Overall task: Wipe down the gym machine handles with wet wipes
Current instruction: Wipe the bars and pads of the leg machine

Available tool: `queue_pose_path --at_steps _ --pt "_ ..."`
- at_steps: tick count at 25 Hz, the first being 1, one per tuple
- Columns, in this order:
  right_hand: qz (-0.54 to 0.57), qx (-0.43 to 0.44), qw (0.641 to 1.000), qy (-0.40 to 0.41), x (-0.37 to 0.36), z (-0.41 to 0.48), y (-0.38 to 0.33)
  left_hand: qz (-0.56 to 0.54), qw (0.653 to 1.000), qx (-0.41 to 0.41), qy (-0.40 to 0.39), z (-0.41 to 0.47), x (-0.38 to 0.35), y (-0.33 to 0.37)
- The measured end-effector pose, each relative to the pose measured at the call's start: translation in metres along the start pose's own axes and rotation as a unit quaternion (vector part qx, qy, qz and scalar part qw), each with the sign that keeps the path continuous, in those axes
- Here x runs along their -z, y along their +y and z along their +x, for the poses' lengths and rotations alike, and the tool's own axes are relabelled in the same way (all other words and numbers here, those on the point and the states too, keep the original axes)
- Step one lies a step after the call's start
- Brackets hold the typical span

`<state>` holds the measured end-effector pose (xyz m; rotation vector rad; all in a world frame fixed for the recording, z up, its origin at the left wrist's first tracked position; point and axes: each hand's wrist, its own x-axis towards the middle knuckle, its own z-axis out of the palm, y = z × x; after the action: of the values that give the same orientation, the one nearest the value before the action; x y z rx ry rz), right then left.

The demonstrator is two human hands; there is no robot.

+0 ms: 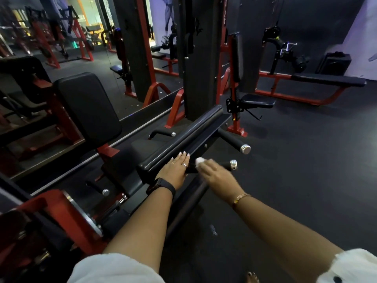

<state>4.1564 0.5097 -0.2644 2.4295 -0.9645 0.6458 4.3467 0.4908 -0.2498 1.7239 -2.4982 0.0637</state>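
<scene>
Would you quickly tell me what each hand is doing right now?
Left hand: open, resting flat on the black pad.
Right hand: holding the white wet wipe against the handle.

no text, brand or number can be read here. the red upright (224,21) of the far machine carries dark marks near its top that may be lettering, too blurred to make out. the wall poster (163,13) at the back shows a figure but no legible words.
</scene>
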Motion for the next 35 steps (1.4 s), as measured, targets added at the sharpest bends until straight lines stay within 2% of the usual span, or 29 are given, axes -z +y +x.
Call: queue_pose_path --at_steps 3,5,6,7,9,11,13,15,18,21,22,26,28,29,31,33,35 --pt "-0.064 -0.141 0.988 0.013 0.014 -0.026 0.018 0.008 1.0 0.008 -0.005 -0.002 -0.002 0.001" --pt "-0.037 -0.259 0.965 -0.006 0.013 -0.017 0.009 0.014 1.0 0.006 -0.019 -0.001 -0.002 0.0" --pt "-0.013 -0.288 0.957 -0.032 0.011 -0.006 0.0 0.017 1.0 0.008 -0.021 -0.001 -0.004 0.0" --pt "0.015 -0.283 0.956 -0.072 0.01 0.009 -0.009 0.021 0.999 0.011 -0.021 -0.001 -0.004 0.0" --pt "0.077 -0.218 0.961 -0.151 0.009 0.035 -0.025 0.024 0.999 0.014 -0.025 -0.001 -0.002 -0.001" --pt "0.141 -0.2 0.95 -0.197 0.007 0.051 -0.03 0.022 0.999 0.017 -0.027 -0.001 -0.002 -0.001" --pt "0.133 -0.19 0.948 -0.217 0.01 0.051 -0.024 0.019 0.999 0.02 -0.03 -0.003 0.0 -0.001" --pt "0.073 -0.187 0.962 -0.184 0.013 0.032 -0.006 0.019 0.999 0.018 -0.032 -0.003 -0.001 -0.001" --pt "-0.02 -0.23 0.973 -0.026 0.019 -0.015 0.02 0.021 0.999 0.018 -0.027 -0.003 -0.004 0.001" --pt "-0.017 -0.21 0.975 0.07 0.009 -0.03 0.009 0.023 0.999 0.015 -0.027 -0.002 -0.004 0.0" --pt "-0.002 -0.177 0.982 0.067 0.005 -0.025 0.001 0.026 0.999 0.014 -0.03 -0.002 -0.005 0.0" --pt "0.016 -0.006 0.999 -0.039 -0.007 -0.015 -0.002 0.032 0.998 0.018 -0.041 -0.002 -0.002 0.0" --pt "0.014 0.03 0.998 -0.046 0.001 -0.029 0.015 0.052 0.998 0.004 -0.037 -0.006 0.0 0.001" --pt "0.016 0.013 0.999 -0.03 0.006 -0.042 0.024 0.071 0.997 -0.013 -0.029 -0.01 0.0 0.004" --pt "0.033 -0.101 0.993 0.042 0.016 -0.064 0.033 0.097 0.995 -0.034 -0.003 -0.017 -0.005 0.017" --pt "0.089 -0.243 0.962 0.081 0.019 -0.066 0.03 0.056 0.998 -0.022 0.009 -0.016 -0.009 0.038" --pt "0.181 -0.333 0.924 0.06 0.016 -0.053 0.016 0.016 1.0 -0.023 -0.004 -0.009 -0.014 0.059"
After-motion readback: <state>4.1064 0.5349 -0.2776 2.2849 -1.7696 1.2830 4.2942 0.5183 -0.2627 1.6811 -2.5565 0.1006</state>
